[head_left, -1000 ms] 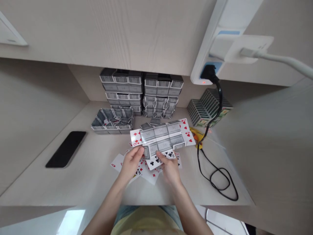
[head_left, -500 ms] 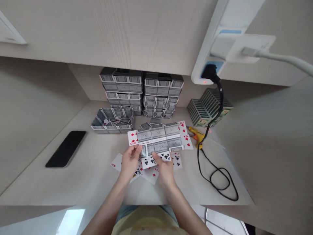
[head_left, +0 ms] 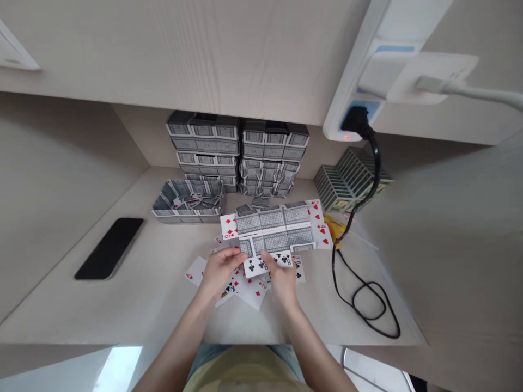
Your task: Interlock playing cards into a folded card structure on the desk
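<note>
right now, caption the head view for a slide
Left hand and right hand hold joined cards over loose cards

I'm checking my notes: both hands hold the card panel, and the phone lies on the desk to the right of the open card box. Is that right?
The side is wrong: the head view shows the phone on the desk to the left of the open card box. The left hand and right hand hold the card panel.

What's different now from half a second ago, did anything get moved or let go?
The joined cards shifted slightly right, covering more of the yellow tool. The left hand and right hand went with them; neither visibly let go. The phone, open box and stacked boxes stayed put.
</note>
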